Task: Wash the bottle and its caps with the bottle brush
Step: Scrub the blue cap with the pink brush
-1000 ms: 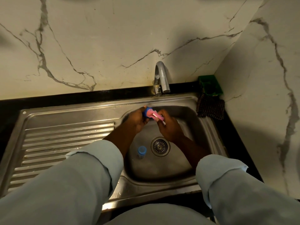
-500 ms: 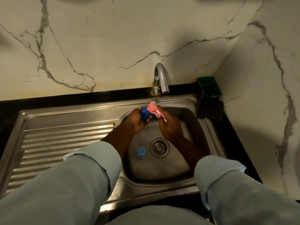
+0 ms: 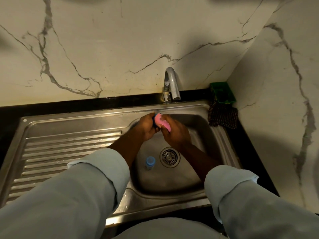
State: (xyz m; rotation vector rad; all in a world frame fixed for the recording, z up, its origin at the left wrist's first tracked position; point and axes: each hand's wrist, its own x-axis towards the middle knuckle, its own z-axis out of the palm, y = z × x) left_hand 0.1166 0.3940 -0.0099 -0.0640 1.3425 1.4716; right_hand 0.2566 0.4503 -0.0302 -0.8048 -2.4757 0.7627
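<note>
Over the back of the steel sink basin my left hand grips a dark blue cap, mostly hidden by my fingers. My right hand holds the pink bottle brush, its head pressed against the cap. On the basin floor, left of the drain, stands a small clear bottle with a light blue cap, away from both hands.
The curved tap stands behind the basin, just beyond my hands. A dark scrub pad lies on the sink's right rim below a green holder. The ribbed drainboard stretches to the left. Marble walls close off the back and right.
Both hands have shifted slightly back toward the tap. The brush head has turned against the cap and now covers more of it. The bottle in the basin has not moved.
</note>
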